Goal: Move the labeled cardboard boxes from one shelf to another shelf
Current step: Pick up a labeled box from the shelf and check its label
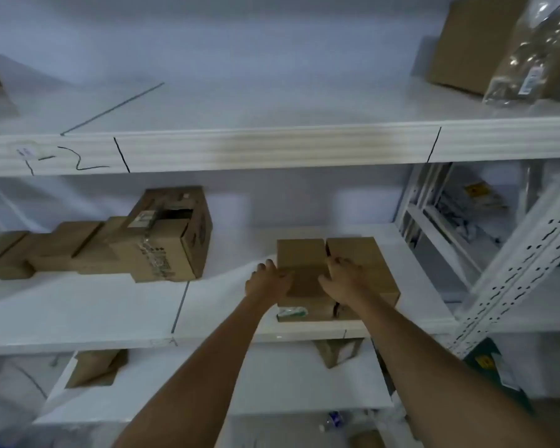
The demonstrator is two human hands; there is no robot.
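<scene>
**Both hands on a small box, middle shelf**

The middle shelf (pixel 227 305) holds two groups of cardboard. On the right, two small boxes sit side by side and touching, near the front edge. The left hand (pixel 265 281) presses on the left side of the near box (pixel 299 260), fingers curled round its edge, and the right hand (pixel 345 279) has its fingers hooked into the seam between that box and its neighbour (pixel 369 257), so the person is gripping it from both sides. Its long axis runs front to back, and a green-and-white label (pixel 291 313) faces the camera on the front, partly hidden by the left wrist.

Further left there's a big taped box (pixel 172 234) with a torn hole in its top, contents too dark to see, plus a row of small boxes (pixel 46 250) running off-frame. The top shelf (pixel 272 147) has a large box (pixel 472 40) and a plastic bag (pixel 530 50), both cut off; what's in the bag is too blurry to tell.
</scene>
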